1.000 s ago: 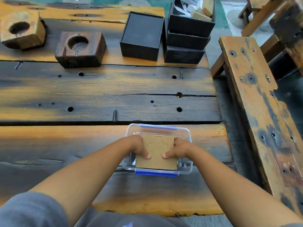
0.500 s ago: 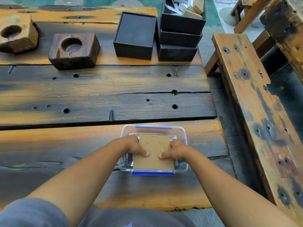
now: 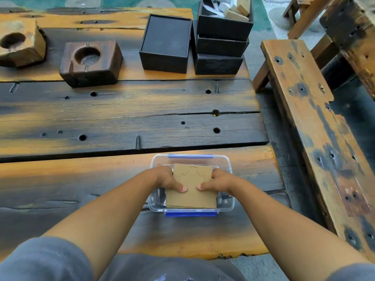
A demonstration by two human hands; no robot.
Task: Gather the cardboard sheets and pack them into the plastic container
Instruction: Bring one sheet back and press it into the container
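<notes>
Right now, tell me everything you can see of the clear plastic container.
The clear rectangular plastic container is open, with rounded corners and blue clips on its far and near edges. It sits flat on the weathered wooden table near the front edge. Brown cardboard sheets with a cut outline on the top one fill most of its opening. The left hand and right hand reach inside, each with a grip on a side of the sheets.

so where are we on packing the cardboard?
Done: the sheets look gathered into one stack, no loose ones visible on the table. In hand: left hand and right hand hold the cardboard stack in the open clear container. Left: seat it flat and let go; no lid visible.
</notes>
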